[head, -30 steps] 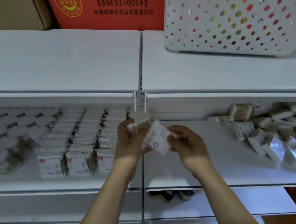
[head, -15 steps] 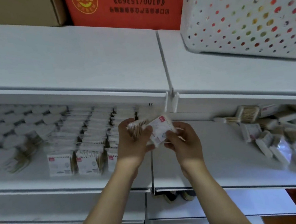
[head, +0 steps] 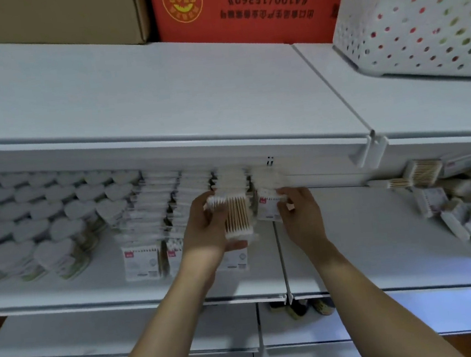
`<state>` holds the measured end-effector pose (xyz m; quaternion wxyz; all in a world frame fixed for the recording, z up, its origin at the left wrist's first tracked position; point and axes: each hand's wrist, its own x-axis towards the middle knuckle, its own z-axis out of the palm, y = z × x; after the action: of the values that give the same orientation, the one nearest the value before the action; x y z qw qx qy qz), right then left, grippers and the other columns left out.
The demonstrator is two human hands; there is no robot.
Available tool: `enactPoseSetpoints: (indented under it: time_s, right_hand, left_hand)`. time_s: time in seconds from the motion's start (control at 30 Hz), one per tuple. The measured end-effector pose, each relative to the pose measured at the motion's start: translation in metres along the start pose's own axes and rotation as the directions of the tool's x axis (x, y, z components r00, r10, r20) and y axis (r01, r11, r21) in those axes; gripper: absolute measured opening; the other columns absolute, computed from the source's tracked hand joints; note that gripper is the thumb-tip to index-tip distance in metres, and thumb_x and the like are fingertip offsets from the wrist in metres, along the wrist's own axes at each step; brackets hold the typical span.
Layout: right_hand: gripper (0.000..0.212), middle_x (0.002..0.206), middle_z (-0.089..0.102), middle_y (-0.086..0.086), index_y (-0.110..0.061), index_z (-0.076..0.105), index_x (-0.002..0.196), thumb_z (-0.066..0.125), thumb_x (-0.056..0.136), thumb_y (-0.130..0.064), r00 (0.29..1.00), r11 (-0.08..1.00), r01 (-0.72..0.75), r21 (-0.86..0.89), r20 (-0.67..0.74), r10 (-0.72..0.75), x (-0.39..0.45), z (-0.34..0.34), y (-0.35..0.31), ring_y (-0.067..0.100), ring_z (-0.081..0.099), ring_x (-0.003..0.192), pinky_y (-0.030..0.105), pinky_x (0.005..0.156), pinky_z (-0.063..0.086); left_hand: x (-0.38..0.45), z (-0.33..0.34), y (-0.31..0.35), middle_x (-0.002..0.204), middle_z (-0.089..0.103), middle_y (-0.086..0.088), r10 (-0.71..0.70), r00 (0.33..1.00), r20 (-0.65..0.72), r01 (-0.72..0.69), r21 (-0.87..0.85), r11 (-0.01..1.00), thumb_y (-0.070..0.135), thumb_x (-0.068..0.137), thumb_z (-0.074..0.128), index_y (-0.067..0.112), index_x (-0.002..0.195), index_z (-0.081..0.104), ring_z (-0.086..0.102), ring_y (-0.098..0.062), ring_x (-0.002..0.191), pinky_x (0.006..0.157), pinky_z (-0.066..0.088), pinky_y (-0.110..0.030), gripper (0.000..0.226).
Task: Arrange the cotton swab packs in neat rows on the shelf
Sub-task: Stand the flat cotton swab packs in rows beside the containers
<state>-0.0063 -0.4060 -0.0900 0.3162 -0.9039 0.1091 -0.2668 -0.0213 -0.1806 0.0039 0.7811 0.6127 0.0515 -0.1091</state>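
Overhead, red carton (head: pixel 243 7) reads "4100/15369", print inverted.

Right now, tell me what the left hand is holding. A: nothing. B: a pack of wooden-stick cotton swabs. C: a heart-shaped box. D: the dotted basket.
B: the left hand grips a clear pack of wooden-stick cotton swabs, held above the front of the neat rows.

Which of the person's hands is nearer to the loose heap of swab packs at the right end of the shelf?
The right. The right hand, holding a pack, is closer to the loose heap, with bare shelf between. The left hand is farther, at the neat rows.
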Motion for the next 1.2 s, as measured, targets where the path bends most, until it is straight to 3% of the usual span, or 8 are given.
enactPoseSetpoints:
  time_s: [0.3,0.4,0.5,0.57,0.73,0.83,1.1,1.2]
  right_hand:
    - [0.051,0.127,0.051,0.01,-0.019,0.053,0.142,0.068,0.093,-0.025,0.999,0.99,0.041,-0.136,0.023,-0.038,-0.006,-0.005,0.0,0.023,0.053,0.109,0.031,0.086,0.05]
    - [0.031,0.112,0.062,0.005,-0.019,0.065,0.125,0.061,0.098,-0.033,0.988,0.994,-0.092,0.064,-0.119,0.099,-0.019,-0.028,-0.021,0.018,0.062,0.096,0.026,0.079,0.049]
    - [0.046,0.076,0.069,0.011,-0.013,0.072,0.1,0.045,0.102,-0.05,0.854,0.673,-0.52,0.525,0.291,0.433,-0.029,-0.061,-0.059,0.024,0.064,0.067,0.032,0.061,0.048]
    - [0.049,0.08,0.071,0.017,-0.006,0.072,0.104,0.046,0.102,-0.048,0.758,0.477,-0.652,0.589,0.518,0.396,-0.033,-0.08,-0.072,0.027,0.064,0.068,0.034,0.059,0.051]
    - [0.017,0.091,0.074,0.015,-0.005,0.066,0.106,0.06,0.092,0.003,0.837,0.417,-0.53,0.738,0.378,0.395,-0.035,-0.097,-0.069,0.025,0.071,0.076,0.031,0.065,0.058]
    - [0.019,0.092,0.075,0.013,-0.002,0.059,0.106,0.059,0.091,0.01,0.872,0.453,-0.465,0.761,0.304,0.384,-0.04,-0.101,-0.065,0.025,0.073,0.079,0.032,0.067,0.06]
    - [0.063,0.107,0.068,-0.019,-0.05,0.046,0.134,0.07,0.09,-0.013,0.947,0.843,-0.254,0.474,0.3,0.117,-0.033,-0.106,-0.051,0.001,0.068,0.091,0.02,0.08,0.056]
    - [0.057,0.12,0.063,-0.017,-0.046,0.049,0.138,0.069,0.092,-0.018,0.943,0.901,-0.146,0.409,0.333,0.002,-0.029,-0.102,-0.048,-0.003,0.063,0.101,0.016,0.085,0.053]
  left_hand:
    - [-0.002,0.01,0.001,0.112,0.061,-0.006,-0.028,0.997,0.066,0.021,0.109,0.994,0.013,0.101,0.057,0.003,0.121,0.056,0.063,-0.023,0.106,0.065,0.063,-0.036,0.022]
    - [-0.001,0.019,-0.003,0.111,0.06,-0.021,-0.018,0.993,0.114,0.004,0.121,0.993,0.005,0.097,0.059,-0.003,0.115,0.057,0.065,-0.031,0.103,0.072,0.063,-0.042,0.019]
    - [-0.005,0.033,-0.004,0.122,0.066,0.0,0.097,0.97,0.224,-0.152,0.244,0.958,0.005,0.093,0.065,0.018,0.117,0.068,0.065,-0.011,0.108,0.087,0.058,-0.028,0.027]
    - [-0.011,0.042,-0.004,0.128,0.06,0.011,0.168,0.926,0.34,-0.29,0.351,0.89,-0.004,0.089,0.064,0.022,0.109,0.072,0.06,0.011,0.095,0.083,0.047,-0.008,0.033]
    - [-0.013,0.056,-0.011,0.143,0.052,0.011,0.17,0.94,0.295,-0.242,0.229,0.943,0.001,0.087,0.063,0.029,0.117,0.069,0.052,-0.002,0.127,0.104,0.048,-0.029,0.041]
    - [-0.01,0.067,-0.015,0.126,0.065,0.001,0.141,0.97,0.195,-0.175,0.169,0.97,0.016,0.085,0.066,0.04,0.118,0.063,0.064,-0.02,0.115,0.095,0.057,-0.043,0.041]
    - [-0.008,0.068,-0.016,0.107,0.069,-0.002,0.18,0.952,0.249,-0.276,0.432,0.859,0.009,0.09,0.068,0.045,0.114,0.058,0.068,-0.015,0.094,0.083,0.055,-0.031,0.044]
    - [-0.005,0.062,-0.016,0.1,0.066,0.004,0.189,0.947,0.259,-0.296,0.48,0.826,0.008,0.092,0.066,0.038,0.12,0.057,0.065,-0.009,0.092,0.08,0.052,-0.018,0.042]
